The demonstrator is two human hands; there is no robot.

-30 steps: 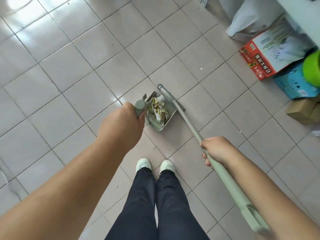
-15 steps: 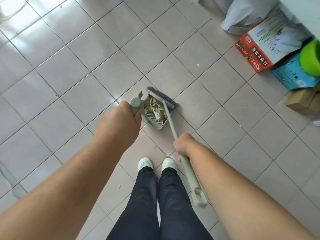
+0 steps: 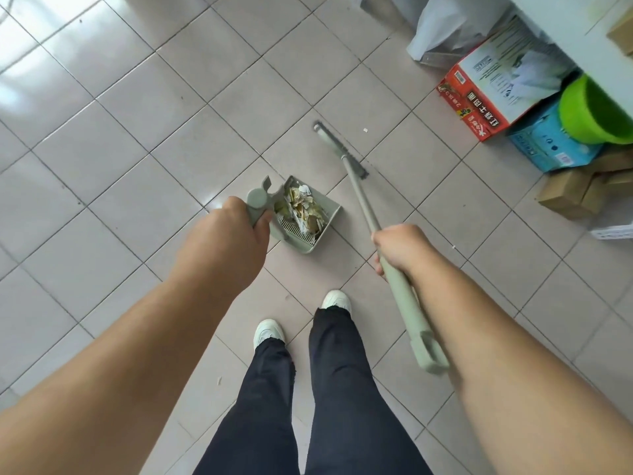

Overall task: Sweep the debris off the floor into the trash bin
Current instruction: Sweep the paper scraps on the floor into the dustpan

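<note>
Head view, looking down at a tiled floor (image 3: 144, 108). The left hand (image 3: 227, 240) grips the handle of a pale green dustpan (image 3: 320, 221); its fingers curl under the handle and are hidden behind the knuckles. The pan holds a heap of torn paper debris (image 3: 303, 210), yellowish and white, lying against the comb teeth at its near edge. The right hand (image 3: 400, 246) wraps around the shaft of a matching green broom (image 3: 363, 197); only one fingertip shows below the shaft. The broom head sits on the floor beyond the dustpan, apart from it, seen edge-on so its bristles are hard to make out. One small white scrap (image 3: 365, 130) lies on the floor just beyond the broom head. At the upper right edge stand a red and white carton (image 3: 479, 101) printed with Chinese characters too distorted to read, a blue box (image 3: 544, 145) partly covered by a green basin (image 3: 592, 114), brown cardboard boxes (image 3: 572, 193), and a white plastic bag (image 3: 442, 25) cut off by the frame. No trash bin can be identified with certainty. White shoes (image 3: 269, 332) and dark trousers (image 3: 329, 399) occupy the bottom centre.
</note>
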